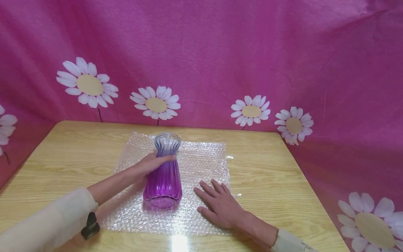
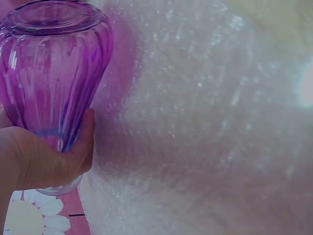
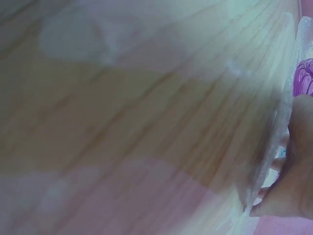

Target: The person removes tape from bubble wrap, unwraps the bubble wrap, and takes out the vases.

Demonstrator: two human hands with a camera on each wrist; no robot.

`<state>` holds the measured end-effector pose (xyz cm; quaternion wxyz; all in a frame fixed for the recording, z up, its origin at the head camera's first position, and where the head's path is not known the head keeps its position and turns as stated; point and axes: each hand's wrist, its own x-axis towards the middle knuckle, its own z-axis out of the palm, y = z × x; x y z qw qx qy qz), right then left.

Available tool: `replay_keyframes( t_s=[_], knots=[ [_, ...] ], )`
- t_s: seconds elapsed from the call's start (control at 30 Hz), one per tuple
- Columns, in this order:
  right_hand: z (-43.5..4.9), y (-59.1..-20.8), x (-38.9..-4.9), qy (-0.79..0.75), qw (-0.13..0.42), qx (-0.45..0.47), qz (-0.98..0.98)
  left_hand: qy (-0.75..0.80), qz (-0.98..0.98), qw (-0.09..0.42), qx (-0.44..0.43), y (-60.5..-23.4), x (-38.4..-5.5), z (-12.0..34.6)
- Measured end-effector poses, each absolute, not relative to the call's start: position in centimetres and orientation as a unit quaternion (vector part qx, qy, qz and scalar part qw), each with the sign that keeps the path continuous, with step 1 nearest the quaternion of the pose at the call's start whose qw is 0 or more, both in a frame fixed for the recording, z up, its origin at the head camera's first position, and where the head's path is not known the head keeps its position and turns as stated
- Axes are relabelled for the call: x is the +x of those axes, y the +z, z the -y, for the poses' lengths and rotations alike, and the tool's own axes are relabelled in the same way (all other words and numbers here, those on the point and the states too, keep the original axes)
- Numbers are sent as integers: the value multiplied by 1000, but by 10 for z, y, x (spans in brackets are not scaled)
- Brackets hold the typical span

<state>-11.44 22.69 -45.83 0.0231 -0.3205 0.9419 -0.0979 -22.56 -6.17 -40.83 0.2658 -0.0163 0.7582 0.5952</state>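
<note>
A ribbed glass vase [image 1: 163, 182], purple at the base and fading to clear at its flared rim, is over a sheet of bubble wrap [image 1: 201, 157]. My left hand [image 1: 152, 163] grips it round the narrow neck, thumb across the front. In the left wrist view the vase [image 2: 54, 83] shows its round base, with the left hand [image 2: 49, 159] wrapped about the neck. My right hand [image 1: 221, 206] rests on the right part of the bubble wrap, palm down with fingers spread. The right wrist view shows the right hand [image 3: 298, 161] at the sheet's edge.
The bubble wrap lies on a light wood table [image 1: 261, 175]. Behind and beside the table hangs a pink cloth [image 1: 204, 52] printed with white daisies. Two small shiny scraps lie just right of the sheet.
</note>
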Motion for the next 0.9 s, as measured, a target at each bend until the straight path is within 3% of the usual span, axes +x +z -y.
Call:
replay_keyframes(
  t_s=[0.3,0.9],
  knots=[
    [-227,-459,-115,-93,25,-316,-944,603,-731,317,-38,-405,-233,64],
    [-227,-458,-115,-106,28,-318,-942,623,-720,300,-66,-398,-229,53]
  ],
)
